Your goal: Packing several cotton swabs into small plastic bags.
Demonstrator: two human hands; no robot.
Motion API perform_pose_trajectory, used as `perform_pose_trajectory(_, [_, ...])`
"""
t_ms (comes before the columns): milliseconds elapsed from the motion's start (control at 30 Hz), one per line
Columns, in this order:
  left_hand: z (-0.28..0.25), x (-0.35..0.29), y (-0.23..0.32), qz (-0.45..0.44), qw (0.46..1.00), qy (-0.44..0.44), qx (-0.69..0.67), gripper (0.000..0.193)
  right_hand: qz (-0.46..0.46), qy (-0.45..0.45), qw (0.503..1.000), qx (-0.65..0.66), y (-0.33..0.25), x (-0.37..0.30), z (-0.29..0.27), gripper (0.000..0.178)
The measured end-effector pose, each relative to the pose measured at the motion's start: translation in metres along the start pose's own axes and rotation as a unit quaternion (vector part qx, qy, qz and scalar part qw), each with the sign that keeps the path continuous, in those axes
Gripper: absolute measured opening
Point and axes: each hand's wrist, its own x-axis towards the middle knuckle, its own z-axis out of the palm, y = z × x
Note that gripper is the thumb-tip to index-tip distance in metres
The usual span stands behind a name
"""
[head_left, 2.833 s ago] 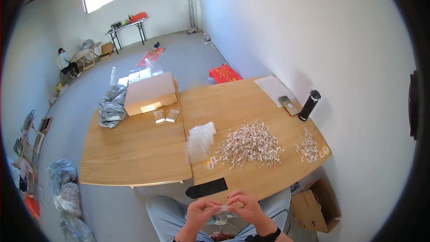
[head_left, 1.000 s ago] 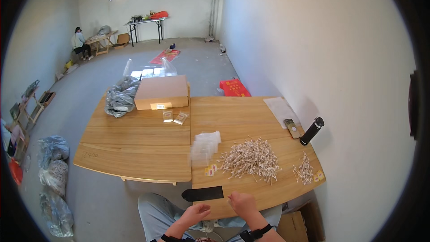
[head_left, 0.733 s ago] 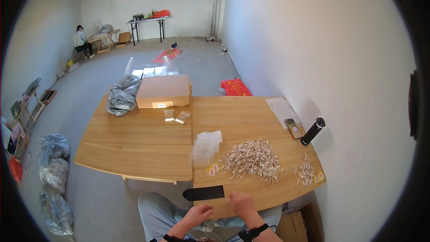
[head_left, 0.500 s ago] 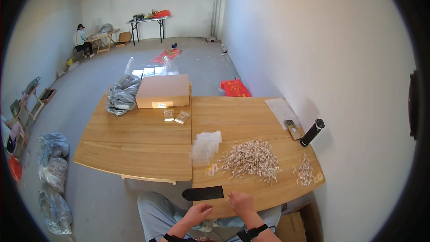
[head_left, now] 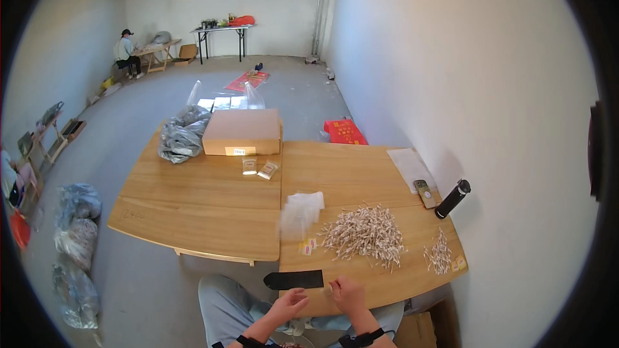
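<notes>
Right hand (head_left: 348,293) above near edge of counter (head_left: 335,167): fingers curled tight; whether small item is grasped, cannot tell. Left hand (head_left: 289,304): fingers loosely bent, released, apart from right hand. Black pad (head_left: 293,280) just beside both hands. Swab pile (head_left: 364,237) on counter, beyond right hand; clear bags (head_left: 301,212) left of pile. Step in hand, by judgement: fingertip handling at near edge. Any pick from pile calls for light pinch; swabs lie crossed.

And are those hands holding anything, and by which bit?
Nothing shows in the left hand. The right hand is curled in; whether it pinches something small, and by which part, can't be told.
</notes>
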Motion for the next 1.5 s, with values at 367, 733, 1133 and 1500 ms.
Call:
perform_pose_trajectory(367, [-0.026,-0.016,0.031,-0.051,0.917,-0.148,-0.368,0.043,0.096,-0.013,0.895,0.436,-0.065,0.011,0.011,0.017])
perform_pose_trajectory(733, [-0.195,0.076,0.069,-0.014,0.970,0.187,-0.154,0.042,-0.016,0.046,0.999,0.020,0.032,0.005,0.054,0.007])
perform_pose_trajectory(1133, [-0.330,0.319,0.078,0.189,0.747,0.421,0.479,0.056,-0.015,0.017,0.999,-0.040,0.024,0.011,0.052,0.013])
perform_pose_trajectory(1500, [-0.468,0.387,0.075,0.155,0.706,0.437,0.535,0.062,-0.041,-0.004,0.999,0.014,0.009,0.023,0.063,0.012])
